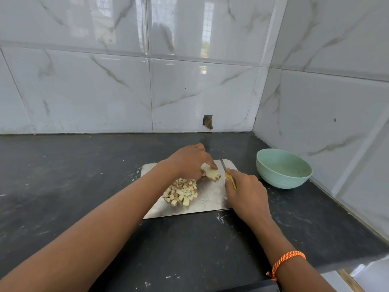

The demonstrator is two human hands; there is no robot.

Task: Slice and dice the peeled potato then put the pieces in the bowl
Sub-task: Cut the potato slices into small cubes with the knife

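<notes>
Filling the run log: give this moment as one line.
left hand holds potato piece | right hand grips knife | diced pile on board | bowl empty

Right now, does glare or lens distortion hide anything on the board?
Head view: window glare sits on the wall tiles, not the steel board; wide-angle bending curves the frame edges; diced potato, remaining potato piece and knife read clearly; the bowl interior is evenly lit.

I am in a kitchen: dark stone counter (84,175), marble-patterned wall tiles (94,81), steel chopping board (210,199).
</notes>
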